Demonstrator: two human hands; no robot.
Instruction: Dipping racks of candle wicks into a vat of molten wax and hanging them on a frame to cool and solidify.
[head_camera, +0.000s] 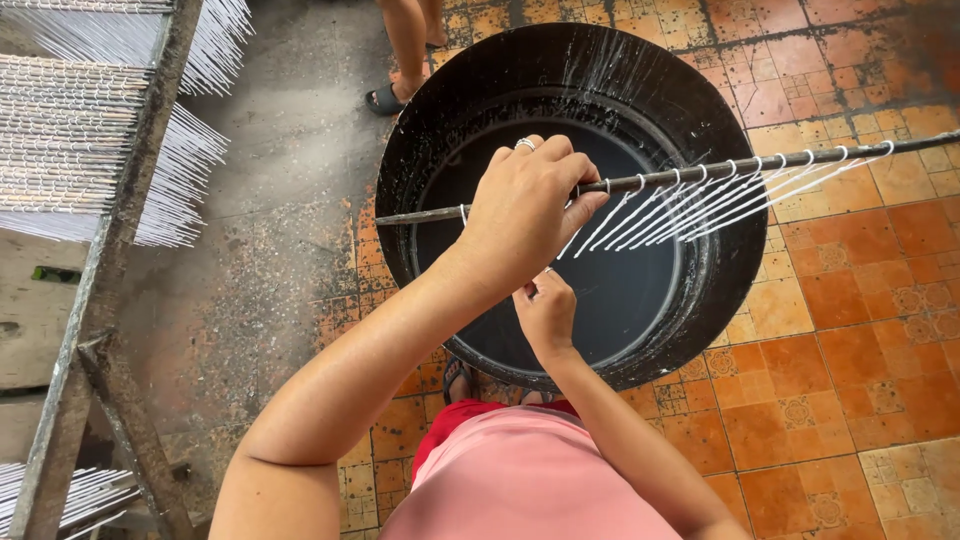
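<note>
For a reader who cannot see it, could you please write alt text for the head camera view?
A person's left hand grips a thin dark rod hung with white strands above a big round black tub, while the right hand pinches a strand beneath. A wooden rack of similar white strands stands on the left, and someone's sandalled foot shows beyond the tub.

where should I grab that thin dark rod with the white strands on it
Probably the bare stretch of the rod near its left end, from above, where the left hand closes now: the white strands hang looped along its right part over the black tub.
</note>
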